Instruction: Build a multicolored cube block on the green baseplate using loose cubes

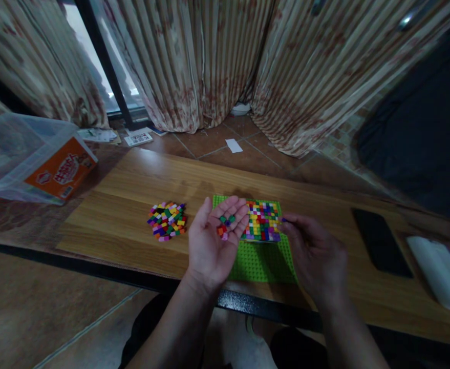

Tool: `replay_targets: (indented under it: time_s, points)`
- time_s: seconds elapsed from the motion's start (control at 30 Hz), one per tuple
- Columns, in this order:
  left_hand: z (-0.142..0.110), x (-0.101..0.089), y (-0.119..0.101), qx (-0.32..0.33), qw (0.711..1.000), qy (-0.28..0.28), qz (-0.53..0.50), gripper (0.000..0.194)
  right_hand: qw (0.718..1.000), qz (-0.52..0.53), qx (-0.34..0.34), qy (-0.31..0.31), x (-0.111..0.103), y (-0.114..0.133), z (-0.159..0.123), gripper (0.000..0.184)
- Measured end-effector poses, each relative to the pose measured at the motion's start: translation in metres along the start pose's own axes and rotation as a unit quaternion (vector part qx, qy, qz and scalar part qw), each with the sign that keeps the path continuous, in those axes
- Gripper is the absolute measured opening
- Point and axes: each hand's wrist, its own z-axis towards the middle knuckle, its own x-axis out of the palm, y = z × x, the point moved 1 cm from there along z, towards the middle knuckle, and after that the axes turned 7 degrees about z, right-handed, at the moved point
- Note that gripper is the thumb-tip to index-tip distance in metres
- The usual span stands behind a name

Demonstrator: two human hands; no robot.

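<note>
My left hand (213, 246) is palm up and slightly cupped, holding several small toy bricks (222, 230) in green, red, blue and pink. Pinched between the thumb and finger of my right hand (317, 251) is a dark blue or purple toy brick (284, 220). That hand is at the right edge of a block of many-coloured bricks (263, 220), which lies on a green studded baseplate (263, 264). My left fingers hide the left part of the block. To the left, a loose pile of coloured bricks (167, 221) lies on the wooden table (121, 205).
A black flat phone-like slab (382, 241) and a white packet (440, 271) lie on the right. At far left stands a clear plastic bin (28, 154) with an orange label. Curtains (225, 66) hang behind, and a white paper (234, 145) lies on the tiled floor.
</note>
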Motion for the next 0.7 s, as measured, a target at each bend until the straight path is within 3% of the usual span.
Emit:
replay_targets:
  time_s: [0.23, 0.7]
  points:
    - [-0.001, 0.001, 0.000, 0.000, 1.000, -0.001, 0.001, 0.041, 0.999, 0.011, -0.047, 0.022, 0.010, 0.004, -0.003, 0.015]
    - [-0.001, 0.001, -0.002, 0.002, 1.000, 0.004, 0.000, 0.043, 0.994, 0.087, 0.059, 0.033, 0.020, -0.010, -0.008, 0.011]
